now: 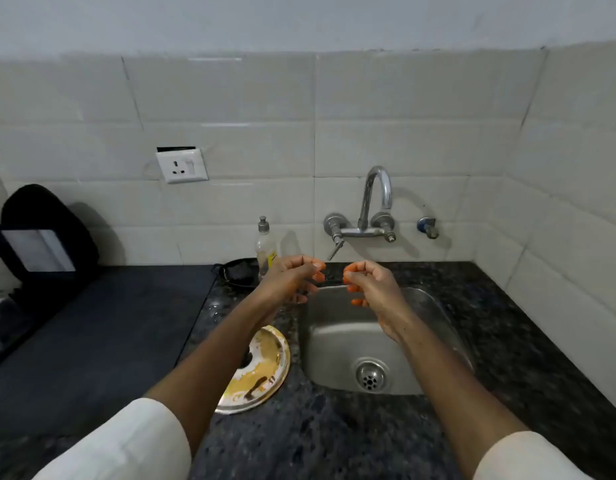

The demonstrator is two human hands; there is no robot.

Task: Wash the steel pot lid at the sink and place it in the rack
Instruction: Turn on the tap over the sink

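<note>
Currently, hands: both raised over the back rim of the sink, holding nothing
Left hand [292, 280]: fingers curled loosely inward, orange-stained tips, empty
Right hand [372, 285]: fingers [351, 270] bent in, tips close together, empty
Round steel pot lid smeared with yellow residue [256, 370]: flat on the dark speckled granite counter [334, 438], just left of the sink, partly under the left forearm
Rectangular steel sink [337, 344]: basin bare, round drain [371, 375] near front
Curved chrome wall tap [374, 202]: no water visible
Clear pump soap bottle [265, 245]: upright behind the left hand
White sleeves [126, 445]: pushed up both forearms
</note>
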